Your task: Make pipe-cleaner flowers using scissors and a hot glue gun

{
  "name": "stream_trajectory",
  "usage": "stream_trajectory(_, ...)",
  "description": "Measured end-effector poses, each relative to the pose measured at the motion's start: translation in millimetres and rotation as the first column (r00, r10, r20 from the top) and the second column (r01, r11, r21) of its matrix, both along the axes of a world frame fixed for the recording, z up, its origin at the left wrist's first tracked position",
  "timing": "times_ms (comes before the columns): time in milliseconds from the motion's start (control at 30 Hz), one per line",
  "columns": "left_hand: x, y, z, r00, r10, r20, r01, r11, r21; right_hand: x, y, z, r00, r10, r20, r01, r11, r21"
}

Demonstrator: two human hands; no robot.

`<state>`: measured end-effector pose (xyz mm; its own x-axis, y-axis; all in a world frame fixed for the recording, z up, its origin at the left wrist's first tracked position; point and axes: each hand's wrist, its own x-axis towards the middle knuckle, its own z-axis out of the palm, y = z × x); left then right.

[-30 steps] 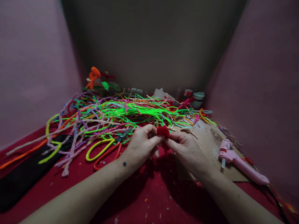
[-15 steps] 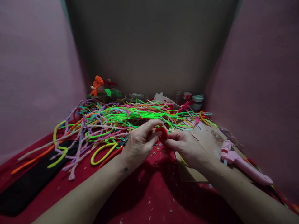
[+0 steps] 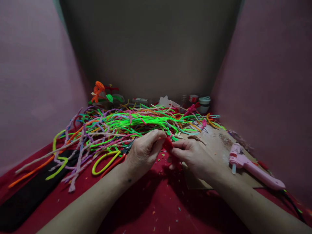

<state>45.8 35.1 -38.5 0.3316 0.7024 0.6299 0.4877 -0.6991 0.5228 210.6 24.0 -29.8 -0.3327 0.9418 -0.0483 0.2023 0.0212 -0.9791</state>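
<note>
Between my two hands is a small red fuzzy piece point(image 3: 168, 145), apparently coiled pipe cleaner, held above the red cloth. My left hand point(image 3: 147, 149) pinches its left side with thumb and fingers. From the right, the fingertips of my right hand point(image 3: 192, 156) grip the same piece, and they hide part of it. Scissors point(image 3: 106, 162) with one yellow and one red handle lie beside my left wrist. Just beyond the hands spreads a heap of bright green and other coloured pipe cleaners point(image 3: 146, 118).
On the right, a pink glue gun point(image 3: 253, 167) rests on a cardboard sheet point(image 3: 212, 143). An orange pipe-cleaner flower point(image 3: 98, 89) stands at the back left. A lidded cup point(image 3: 204, 103) is at the back right. Something black and flat point(image 3: 26, 198) lies front left.
My hands have tipped the red piece, so its round face now shows narrower. My left fingers have closed more tightly around it. The view has shifted slightly.
</note>
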Motion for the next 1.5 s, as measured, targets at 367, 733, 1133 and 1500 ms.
stream_trajectory(367, 1, 1, -1.8, 0.999, -0.014, -0.033, 0.018, 0.988, 0.154, -2, 0, -12.5, 0.99, -0.031, -0.134, 0.018, 0.996, -0.092)
stream_trajectory(733, 2, -2, 0.0, 0.997, -0.048, -0.056, 0.058, 0.979, 0.196, 2, 0, -14.4, 0.984, -0.005, -0.181, -0.008, 0.997, -0.076)
stream_trajectory(1133, 3, -5, 2.2, 0.997, -0.064, -0.047, 0.073, 0.973, 0.218, 2, -4, -10.6, 0.992, -0.019, -0.128, 0.037, 0.99, 0.139)
stream_trajectory(1500, 3, -9, -3.5, 0.995, -0.069, 0.076, 0.068, 0.997, 0.028, 7, 1, -16.2, 0.988, -0.149, 0.027, 0.107, 0.814, 0.571)
